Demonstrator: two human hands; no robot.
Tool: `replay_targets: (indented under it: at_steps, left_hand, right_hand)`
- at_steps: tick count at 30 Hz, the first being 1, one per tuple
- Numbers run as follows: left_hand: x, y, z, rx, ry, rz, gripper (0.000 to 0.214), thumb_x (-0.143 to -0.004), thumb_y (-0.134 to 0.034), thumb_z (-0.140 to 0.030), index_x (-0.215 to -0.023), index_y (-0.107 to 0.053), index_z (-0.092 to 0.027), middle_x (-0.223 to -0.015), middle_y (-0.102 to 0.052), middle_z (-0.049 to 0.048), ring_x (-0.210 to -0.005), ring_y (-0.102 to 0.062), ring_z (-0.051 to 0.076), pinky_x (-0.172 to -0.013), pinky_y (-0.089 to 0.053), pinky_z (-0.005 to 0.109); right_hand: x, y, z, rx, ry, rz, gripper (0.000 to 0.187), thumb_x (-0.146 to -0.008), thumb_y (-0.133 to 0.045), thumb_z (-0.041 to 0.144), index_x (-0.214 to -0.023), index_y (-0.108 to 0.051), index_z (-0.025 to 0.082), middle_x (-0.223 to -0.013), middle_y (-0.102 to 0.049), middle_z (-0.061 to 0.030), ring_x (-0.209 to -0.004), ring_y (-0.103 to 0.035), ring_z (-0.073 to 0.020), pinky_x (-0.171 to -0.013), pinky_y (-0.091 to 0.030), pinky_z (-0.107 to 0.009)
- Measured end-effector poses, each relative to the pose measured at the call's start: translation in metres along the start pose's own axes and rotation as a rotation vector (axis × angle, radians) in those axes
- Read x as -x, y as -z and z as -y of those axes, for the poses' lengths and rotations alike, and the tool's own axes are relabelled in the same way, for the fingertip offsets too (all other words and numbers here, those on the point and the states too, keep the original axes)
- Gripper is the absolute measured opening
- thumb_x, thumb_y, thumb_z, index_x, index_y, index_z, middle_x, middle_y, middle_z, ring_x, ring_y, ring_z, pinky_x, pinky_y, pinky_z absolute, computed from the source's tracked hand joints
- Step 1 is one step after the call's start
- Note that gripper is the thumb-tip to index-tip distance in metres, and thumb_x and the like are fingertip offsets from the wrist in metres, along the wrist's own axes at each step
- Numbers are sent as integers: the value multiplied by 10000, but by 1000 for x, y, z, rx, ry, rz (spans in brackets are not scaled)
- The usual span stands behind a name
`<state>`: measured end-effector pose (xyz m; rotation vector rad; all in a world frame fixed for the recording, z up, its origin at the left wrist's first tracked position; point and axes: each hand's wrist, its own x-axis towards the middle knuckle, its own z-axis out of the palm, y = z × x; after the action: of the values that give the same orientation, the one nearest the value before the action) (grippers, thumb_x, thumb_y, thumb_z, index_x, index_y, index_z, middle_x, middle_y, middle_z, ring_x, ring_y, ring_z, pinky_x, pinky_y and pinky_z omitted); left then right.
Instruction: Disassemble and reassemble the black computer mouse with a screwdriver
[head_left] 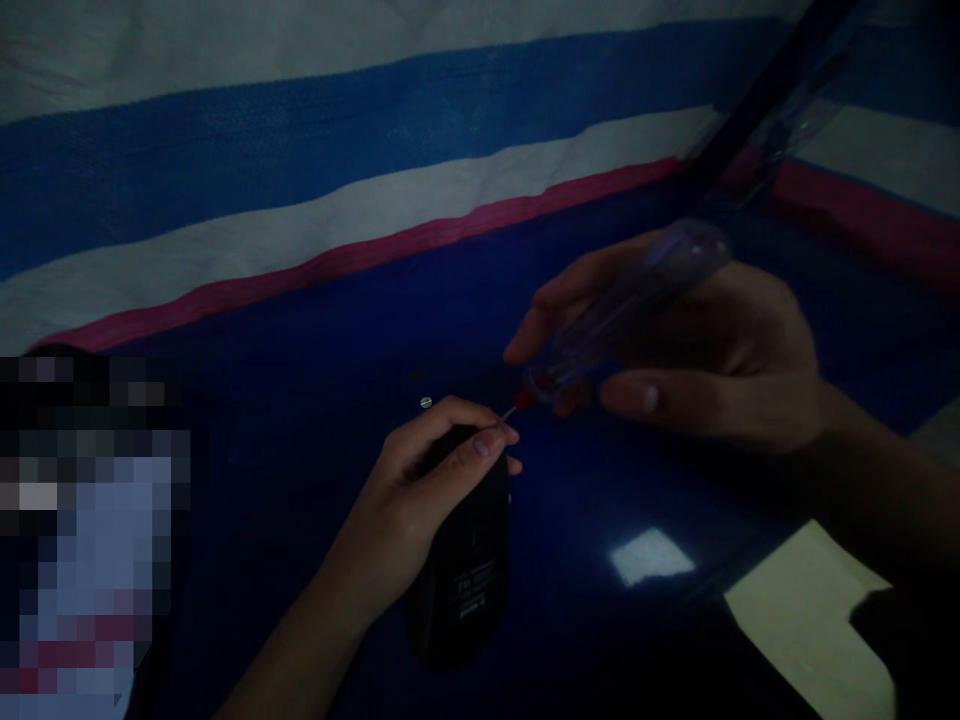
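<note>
Two bare hands work over a glossy dark-blue tabletop in the dim view I get from the head camera. My left hand grips the far end of a black, oblong, rounded device with white print, thumb across its top and forefinger bent around the far edge; the device lies in the near middle, its printed end toward me. My right hand, farther right, has a clear plastic-handled screwdriver with a red collar and thin metal shaft slanting across it, the thumb standing off the handle; motion blur leaves me unable to tell whether the fingers close on it. The shaft runs down to the left fingertips, which hide its tip and the device's far end from me. Just beyond the left forefinger lies a small, round, silvery screw-like piece. A white patch of glare sits right of the device. Across the far side hangs a blue, white and red striped sheet, with a slanting black pole at far right. Coarse pixel blocks cover the near left.
</note>
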<state>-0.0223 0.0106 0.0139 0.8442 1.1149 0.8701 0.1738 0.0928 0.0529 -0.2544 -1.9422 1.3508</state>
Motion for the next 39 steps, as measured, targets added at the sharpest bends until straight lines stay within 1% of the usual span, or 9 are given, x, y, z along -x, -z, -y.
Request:
replay_targets:
  at_steps: [3, 6, 10, 13, 18, 26, 31, 35, 39]
  left_hand:
    - [-1, -1, 1, 28, -20, 7, 206, -797, -682, -437, -803, -670, -232, -946, -685, 9, -858, -674, 199, -699, -545, 321]
    - [-2, -1, 1, 20, -20, 0, 217, -775, -705, -443, -805, -669, -231, -892, -693, 8, -839, -673, 194, -697, -538, 313]
    - [-1, 0, 1, -61, -10, 5, 239, -779, -695, -462, -836, -684, -231, -821, -707, 14, -798, -654, 181, -731, -525, 320]
    - [1, 1, 0, -98, -12, 10, 250, -795, -671, -477, -840, -688, -231, -830, -713, 22, -794, -650, 187, -744, -522, 336]
    - [2, 1, -1, -78, -20, 40, 235, -808, -658, -466, -813, -690, -233, -866, -696, 34, -887, -642, 230, -755, -514, 356]
    - [2, 1, -4, -155, -86, 122, 223, -854, -616, -406, -773, -686, -210, -932, -655, 37, -866, -619, 207, -758, -486, 329]
    - [4, 0, -3, -197, -66, 123, 284, -835, -619, -474, -777, -678, -203, -931, -665, 40, -814, -617, 189, -729, -489, 317]
    - [2, 1, 0, -137, -14, 61, 267, -826, -630, -471, -796, -676, -210, -836, -694, 33, -757, -642, 179, -695, -505, 307]
    - [-2, 1, 3, 24, 5, 20, 234, -777, -690, -435, -824, -669, -206, -731, -701, 24, -650, -665, 177, -582, -502, 273]
  right_hand:
    - [-2, -2, 1, -20, -42, -66, 276, -816, -622, 13, -1078, -573, 82, -977, -700, -30, -833, -700, -80, -718, -585, -169]
    - [-3, -3, -1, 80, 52, -152, 270, -706, -760, 59, -903, -589, 125, -792, -669, 5, -713, -691, -122, -593, -577, -206]
    - [-1, -3, -5, 149, 129, -131, 279, -672, -786, 59, -823, -573, 155, -739, -582, 30, -693, -651, -122, -528, -520, -211]
    - [-1, -2, -6, 166, 125, -102, 268, -712, -775, 114, -885, -572, 140, -795, -582, 31, -756, -650, -113, -588, -524, -202]
    - [-4, 1, -9, -53, 63, 8, 471, -777, -654, 32, -1201, -470, 126, -1057, -603, -17, -845, -669, -108, -714, -566, -252]
    - [-9, -1, -11, -259, -180, 67, 326, -854, -630, 207, -1165, -573, 129, -863, -615, 17, -726, -615, -44, -642, -535, -144]
    - [-10, -4, -6, -88, -122, 47, 86, -819, -657, 150, -813, -575, 127, -676, -587, 61, -623, -598, -22, -569, -487, -88]
    - [-5, -5, -4, 132, 52, -13, 164, -751, -695, 72, -805, -552, 132, -751, -612, 33, -689, -623, -61, -603, -514, -146]
    - [0, -7, -4, 310, 82, -33, 190, -728, -727, 117, -811, -561, 155, -783, -618, 8, -706, -637, -114, -554, -520, -208]
